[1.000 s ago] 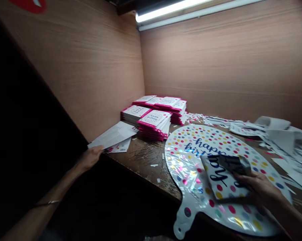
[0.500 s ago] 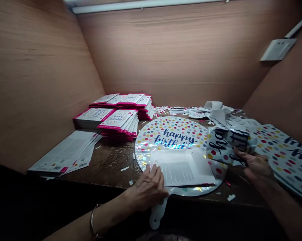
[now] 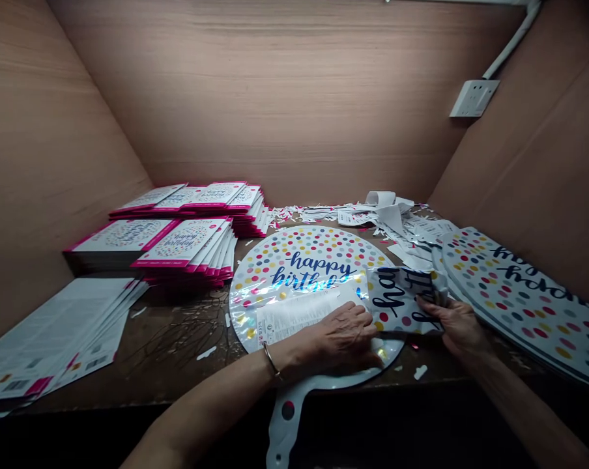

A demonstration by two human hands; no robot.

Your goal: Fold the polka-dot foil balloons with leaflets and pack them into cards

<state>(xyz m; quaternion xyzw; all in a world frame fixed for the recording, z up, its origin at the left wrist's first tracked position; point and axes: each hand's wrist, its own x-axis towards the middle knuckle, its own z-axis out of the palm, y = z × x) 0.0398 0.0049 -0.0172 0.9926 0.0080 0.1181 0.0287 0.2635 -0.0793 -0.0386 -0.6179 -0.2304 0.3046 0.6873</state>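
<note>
My right hand (image 3: 463, 326) grips a folded foil balloon (image 3: 397, 296), white with colored dots and dark blue lettering. The balloon's left end meets my left hand (image 3: 350, 332), whose curled fingers close on the right end of a white card sleeve (image 3: 292, 312) with small print. What lies under those fingers is hidden. Beneath the sleeve is a flat, round "happy birthday" foil balloon (image 3: 314, 244) with spots. Its pale tail (image 3: 285, 423) hangs over the table's front edge, with a hole in it.
Pink-edged birthday packets (image 3: 182, 241) stand in piles at the back left. Several printed sleeves (image 3: 55, 339) lie at the front left. More round balloons (image 3: 529, 299) are stacked at right. Paper scraps (image 3: 392, 212) litter the back, below a wall socket (image 3: 474, 98).
My left hand has moved from the sleeve's left end to its right end. The folded balloon, in my right hand, is now up against my left fingers. The view has shifted right.
</note>
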